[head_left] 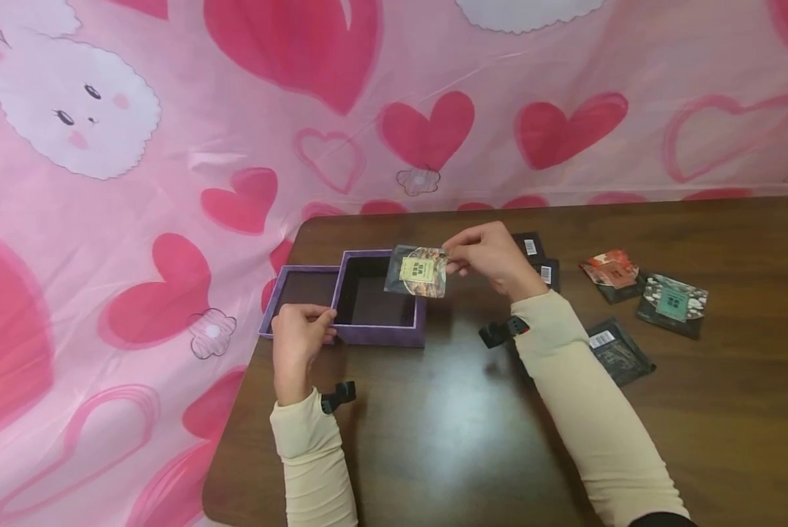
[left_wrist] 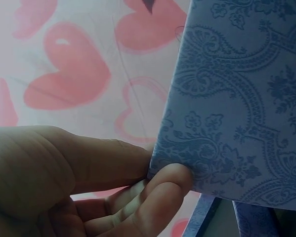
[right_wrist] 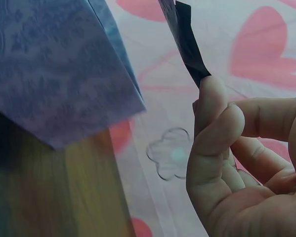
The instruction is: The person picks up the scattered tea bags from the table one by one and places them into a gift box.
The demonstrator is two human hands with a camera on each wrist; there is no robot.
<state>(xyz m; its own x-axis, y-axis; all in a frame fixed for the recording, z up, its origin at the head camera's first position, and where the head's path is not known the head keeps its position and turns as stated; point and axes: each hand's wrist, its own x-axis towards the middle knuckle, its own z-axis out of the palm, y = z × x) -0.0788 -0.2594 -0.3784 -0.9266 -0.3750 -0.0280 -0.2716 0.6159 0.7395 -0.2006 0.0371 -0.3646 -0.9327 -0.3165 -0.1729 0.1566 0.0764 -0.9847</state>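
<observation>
With thumb and fingertips, my right hand point(head_left: 489, 260) pinches the right edge of a flat dark packet point(head_left: 416, 271) bearing a pale yellow label. That packet is held above the right side of a purple box point(head_left: 380, 337), whose top is open and whose inside is dark. In the right wrist view the packet point(right_wrist: 190, 47) shows edge-on above my fingers. My left hand point(head_left: 301, 329) pinches the near left corner of the box; the left wrist view shows its patterned wall point(left_wrist: 236, 98) between thumb and fingers. Left of the box lies its shallow purple lid point(head_left: 308, 285), inside up.
Several more packets lie on the right: an orange one point(head_left: 609, 271), a green-labelled one point(head_left: 673, 304), a dark one with a barcode point(head_left: 620, 355) and dark ones point(head_left: 546, 273) behind my right wrist. A pink heart-print cloth point(head_left: 367, 161) hangs behind the brown table point(head_left: 446, 454).
</observation>
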